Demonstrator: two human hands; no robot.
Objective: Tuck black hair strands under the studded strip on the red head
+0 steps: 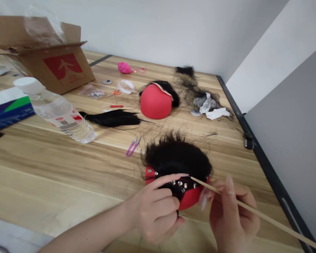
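In front of me a black hairpiece point(179, 157) sits on a red form point(191, 199), with several round silver pin heads along its edge. My left hand point(158, 209) lies against the near side, its index finger stretched along the hairpiece's edge and the other fingers curled over the dark edge. Between the thumb and fingers of my right hand point(233, 207) is a thin wooden stick point(265, 218). The stick's tip touches or nearly touches the hair edge, beside my left index fingertip. What lies under my curled left fingers is hidden.
Purple thread snips point(133, 146) lie beyond the form. A water bottle point(65, 116), a black hair bundle point(116, 118) and a cardboard box point(60, 68) are on the left. Farther back are a second red form point(156, 102), a red-handled hook point(116, 106) and loose hair point(185, 71).
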